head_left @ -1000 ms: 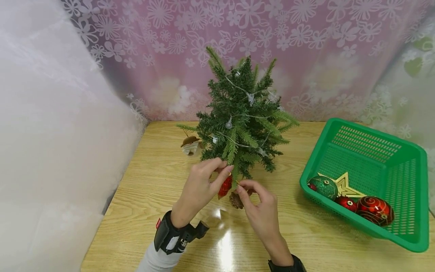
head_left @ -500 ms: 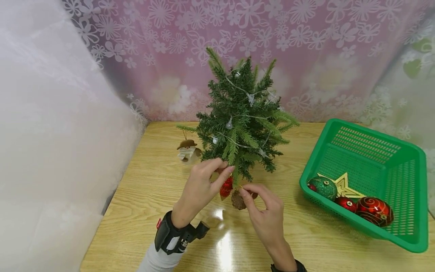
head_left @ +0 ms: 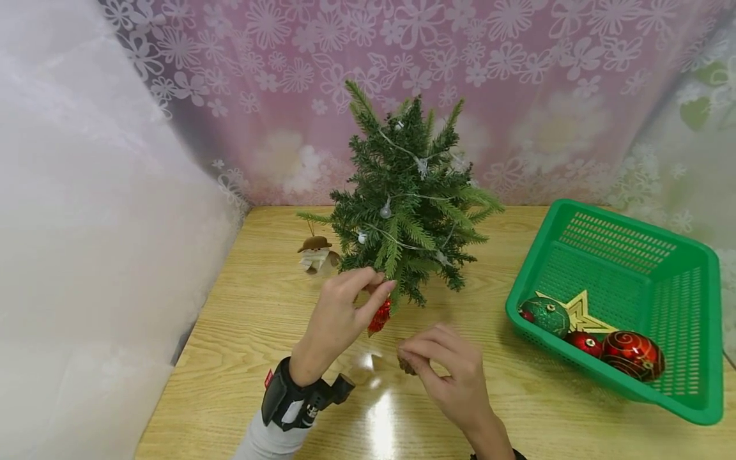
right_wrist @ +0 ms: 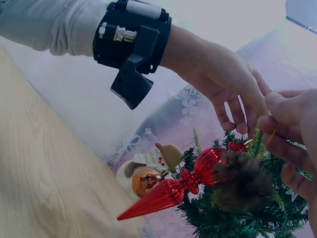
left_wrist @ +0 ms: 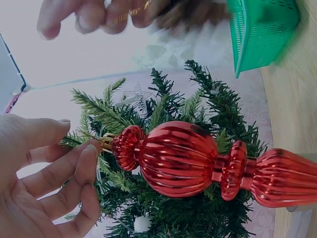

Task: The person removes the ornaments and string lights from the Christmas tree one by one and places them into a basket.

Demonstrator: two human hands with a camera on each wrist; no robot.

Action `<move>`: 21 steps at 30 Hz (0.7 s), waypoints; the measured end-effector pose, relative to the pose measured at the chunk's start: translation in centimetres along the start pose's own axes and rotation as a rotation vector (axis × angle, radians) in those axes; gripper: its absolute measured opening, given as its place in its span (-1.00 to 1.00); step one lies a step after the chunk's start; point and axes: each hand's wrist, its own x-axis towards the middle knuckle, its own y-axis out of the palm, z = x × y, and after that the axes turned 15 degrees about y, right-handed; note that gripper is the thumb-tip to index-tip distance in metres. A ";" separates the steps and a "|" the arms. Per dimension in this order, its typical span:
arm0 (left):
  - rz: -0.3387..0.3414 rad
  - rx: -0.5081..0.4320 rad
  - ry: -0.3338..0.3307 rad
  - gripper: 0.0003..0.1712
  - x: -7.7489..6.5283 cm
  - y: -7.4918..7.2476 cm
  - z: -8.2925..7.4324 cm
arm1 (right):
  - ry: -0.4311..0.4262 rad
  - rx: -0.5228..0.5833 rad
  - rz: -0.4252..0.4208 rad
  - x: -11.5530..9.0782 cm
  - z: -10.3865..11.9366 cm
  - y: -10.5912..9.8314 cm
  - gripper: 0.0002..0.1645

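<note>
At the front of a small artificial Christmas tree (head_left: 402, 191), my left hand (head_left: 336, 306) pinches a branch tip (left_wrist: 74, 138). Right beside its fingers hangs a shiny red finial-shaped ornament (left_wrist: 178, 158) with a gold cap. My right hand (head_left: 451, 367) pinches the gold cord (right_wrist: 273, 133) of a brown pine cone (right_wrist: 245, 183), which dangles below the fingers. In the head view the pine cone is mostly behind that hand, apart from the tree. The right hand is blurred in the left wrist view.
A green plastic basket (head_left: 684, 249) at the right holds a gold star (head_left: 583, 313), a green ball (head_left: 546, 316) and red balls (head_left: 632, 354). A brown-hatted figure ornament (head_left: 315, 255) hangs at the tree's left. String lights (head_left: 386, 209) wrap the branches.
My right hand has drawn back from the branch tip toward the front right, carrying the pine cone by its cord. The left hand has stayed at the branch. The hatted ornament has turned.
</note>
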 end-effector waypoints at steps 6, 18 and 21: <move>-0.008 0.001 -0.008 -0.79 -0.1 0.0 0.0 | 0.048 0.012 0.000 -0.9 0.0 -0.7 -0.90; -0.023 0.005 -0.026 -0.88 -0.2 -0.1 0.0 | 0.272 -0.154 -0.283 -1.3 -1.4 -5.3 -0.76; -0.023 0.004 -0.033 -0.91 -0.3 -0.1 -0.1 | 0.332 -0.101 -0.352 -1.3 -1.7 -6.6 -0.81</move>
